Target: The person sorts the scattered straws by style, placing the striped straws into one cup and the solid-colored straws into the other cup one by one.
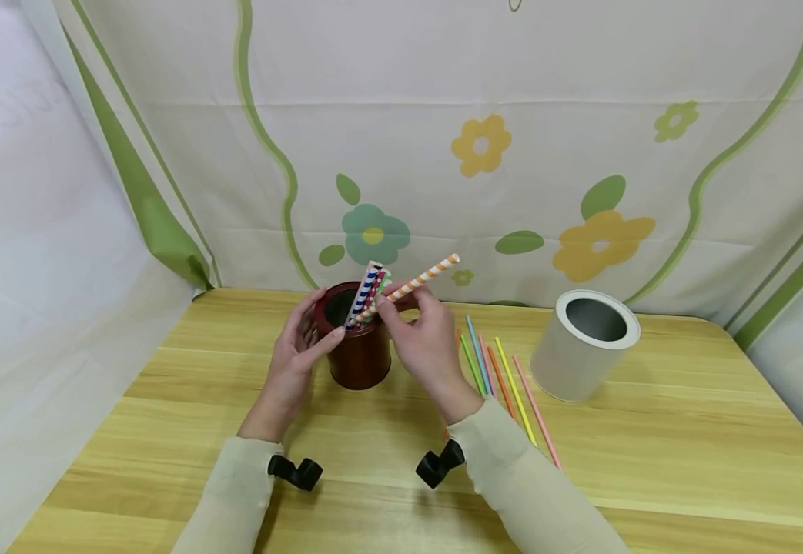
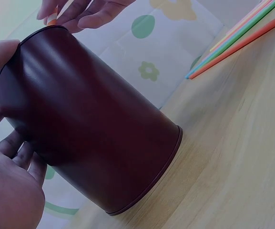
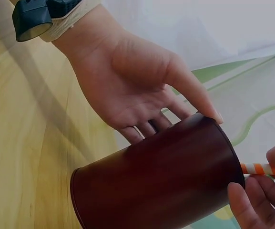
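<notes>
A dark reddish-brown can (image 1: 361, 362) stands upright on the table. My left hand (image 1: 289, 362) grips it from the left, thumb at the rim and the other fingers round its far side. Several patterned paper straws (image 1: 366, 292), one striped navy and white, lean together out of its mouth. Between the thumb and fingers of my right hand (image 1: 429, 342) is an orange-and-white striped straw (image 1: 436, 269), slanted up to the right with its lower end at the can's opening. In the right wrist view, fingertips of that hand touch the can's rim (image 3: 236, 167).
Several plain coloured straws (image 1: 505, 385) lie loose on the table, right of my right hand and partly under that forearm. Beyond them stands a white can (image 1: 567, 358) with an open top. A flowered cloth (image 1: 387, 138) hangs behind the wooden table (image 1: 685, 431).
</notes>
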Available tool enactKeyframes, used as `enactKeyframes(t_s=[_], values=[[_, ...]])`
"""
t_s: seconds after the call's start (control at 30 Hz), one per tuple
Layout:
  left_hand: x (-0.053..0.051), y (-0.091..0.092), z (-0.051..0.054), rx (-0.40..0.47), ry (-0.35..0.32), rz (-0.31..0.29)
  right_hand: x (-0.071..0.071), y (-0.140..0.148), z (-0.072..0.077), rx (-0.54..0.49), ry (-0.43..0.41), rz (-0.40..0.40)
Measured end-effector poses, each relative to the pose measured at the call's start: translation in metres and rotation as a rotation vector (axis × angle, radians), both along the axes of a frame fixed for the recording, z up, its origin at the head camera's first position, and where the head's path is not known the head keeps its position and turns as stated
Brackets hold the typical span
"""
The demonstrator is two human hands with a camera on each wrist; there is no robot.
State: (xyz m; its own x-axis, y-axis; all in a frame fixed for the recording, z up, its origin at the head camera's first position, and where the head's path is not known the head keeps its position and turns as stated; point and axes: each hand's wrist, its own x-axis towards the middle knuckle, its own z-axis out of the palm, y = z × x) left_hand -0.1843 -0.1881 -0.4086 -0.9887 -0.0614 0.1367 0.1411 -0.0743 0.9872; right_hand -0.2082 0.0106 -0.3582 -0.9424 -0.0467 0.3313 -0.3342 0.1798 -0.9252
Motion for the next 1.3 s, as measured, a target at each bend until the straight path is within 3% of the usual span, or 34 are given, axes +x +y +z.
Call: enactKeyframes(t_s=[0.3,0.6,0.83,1.3], values=[[0.000,-0.002,-0.002,-0.008,-0.005,-0.003,0.002,-0.001,0.005,0.019,-0.040,0.020],[-0.001,-0.002,-0.001,0.001,-0.009,-0.004,0.001,0.003,0.010,0.151,-0.028,0.062],[-0.001,-0.002,-0.001,0.000,-0.009,-0.003,-0.001,0.003,0.011,0.183,-0.026,0.067],[0.000,-0.003,-0.001,0.001,-0.008,-0.016,0.011,0.021,0.007,-0.009,-0.064,0.096]])
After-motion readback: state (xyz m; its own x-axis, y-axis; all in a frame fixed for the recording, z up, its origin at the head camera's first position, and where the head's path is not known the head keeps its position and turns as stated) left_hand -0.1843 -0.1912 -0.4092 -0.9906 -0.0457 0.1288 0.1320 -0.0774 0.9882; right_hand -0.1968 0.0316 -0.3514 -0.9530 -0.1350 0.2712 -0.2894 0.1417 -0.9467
